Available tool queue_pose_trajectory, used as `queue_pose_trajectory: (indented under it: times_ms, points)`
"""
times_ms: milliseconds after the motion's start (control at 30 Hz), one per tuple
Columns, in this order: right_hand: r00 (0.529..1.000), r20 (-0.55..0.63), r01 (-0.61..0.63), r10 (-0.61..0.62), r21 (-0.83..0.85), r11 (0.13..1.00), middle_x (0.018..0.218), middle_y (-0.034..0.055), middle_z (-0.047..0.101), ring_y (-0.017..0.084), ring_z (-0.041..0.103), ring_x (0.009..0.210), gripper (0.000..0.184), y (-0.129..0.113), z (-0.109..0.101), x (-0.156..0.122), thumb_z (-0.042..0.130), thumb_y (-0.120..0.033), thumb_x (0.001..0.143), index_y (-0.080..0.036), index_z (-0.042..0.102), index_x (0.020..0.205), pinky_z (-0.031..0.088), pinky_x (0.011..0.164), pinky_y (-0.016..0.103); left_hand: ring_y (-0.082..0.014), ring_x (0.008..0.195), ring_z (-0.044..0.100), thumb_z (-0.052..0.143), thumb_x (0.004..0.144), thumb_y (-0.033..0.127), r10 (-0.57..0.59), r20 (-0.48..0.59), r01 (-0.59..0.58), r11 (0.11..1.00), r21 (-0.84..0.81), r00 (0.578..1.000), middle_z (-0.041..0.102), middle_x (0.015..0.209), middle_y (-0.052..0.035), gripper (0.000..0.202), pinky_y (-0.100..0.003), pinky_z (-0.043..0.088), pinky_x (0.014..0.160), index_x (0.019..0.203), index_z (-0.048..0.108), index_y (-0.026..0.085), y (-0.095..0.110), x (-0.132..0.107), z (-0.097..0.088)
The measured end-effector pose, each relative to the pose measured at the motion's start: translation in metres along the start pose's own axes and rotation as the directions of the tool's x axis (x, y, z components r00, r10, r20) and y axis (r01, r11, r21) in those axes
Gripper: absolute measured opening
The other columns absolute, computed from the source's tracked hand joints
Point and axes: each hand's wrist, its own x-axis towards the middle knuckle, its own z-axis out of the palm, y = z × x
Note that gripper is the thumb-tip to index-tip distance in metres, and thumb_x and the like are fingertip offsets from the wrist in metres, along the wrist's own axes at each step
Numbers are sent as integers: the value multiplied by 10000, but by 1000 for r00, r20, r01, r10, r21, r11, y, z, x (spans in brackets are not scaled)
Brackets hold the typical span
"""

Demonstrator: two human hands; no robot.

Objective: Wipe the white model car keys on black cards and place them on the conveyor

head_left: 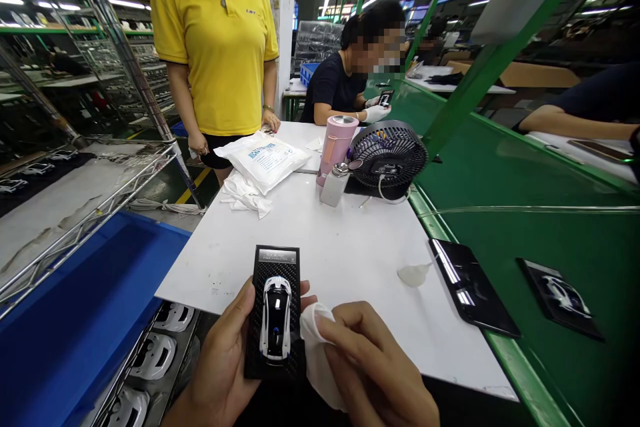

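My left hand point(220, 360) grips a black carbon-pattern base plate point(277, 267) that carries a small white model car point(275, 319), at the near edge of the white table point(340, 247). My right hand point(380, 367) is closed on a white wiping cloth point(315, 347), which presses against the right side of the plate beside the car.
A pink bottle point(337, 147), a small clear bottle point(334, 185), a black desk fan point(389, 155), a white wipes pack point(263, 159) and crumpled wipes point(245, 197) stand farther back. Black plates point(473, 287) lie on the green conveyor point(525, 180). A person in yellow point(215, 47) stands behind; a blue bin point(85, 307) is left.
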Motion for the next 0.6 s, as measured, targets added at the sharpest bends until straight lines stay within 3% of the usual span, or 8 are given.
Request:
queue_pose_trajectory:
  times_ms: [100, 300, 433, 600]
  points:
    - [1000, -17, 19, -17, 156, 988, 820, 61, 472, 139, 483, 634, 415, 2, 4, 0, 429, -61, 875, -253, 505, 1235, 401, 451, 223, -285, 1037, 584, 379, 864, 419, -1, -3, 1, 1000, 0, 1000, 611, 1130, -226, 544, -389, 422, 926, 1189, 527, 9, -2, 0, 2]
    - [999, -35, -26, 31, 132, 991, 779, 50, 453, 152, 475, 652, 337, 3, 25, -9, 444, -60, 861, -223, 558, 1133, 396, 498, 254, -303, 1066, 561, 391, 861, 400, 73, -23, -73, 997, 7, 997, 589, 1164, -230, 523, -404, 418, 929, 1178, 530, 8, -3, -1, 5]
    - [999, -47, -17, 22, 107, 994, 727, 36, 441, 147, 466, 621, 279, 0, 12, -8, 441, -39, 846, -204, 591, 1013, 378, 478, 246, -302, 1062, 560, 422, 846, 421, 79, -61, -76, 995, 61, 995, 589, 1177, -203, 515, -420, 409, 927, 1198, 521, 58, -1, -4, 5]
    - [995, -100, -15, 27, 113, 993, 822, 66, 484, 165, 501, 702, 342, -5, 2, -3, 450, 9, 822, -192, 545, 1082, 432, 532, 266, -230, 977, 588, 496, 821, 392, 172, -157, -143, 973, 182, 972, 635, 1101, -133, 429, -338, 437, 853, 1167, 543, 143, -1, -6, 8]
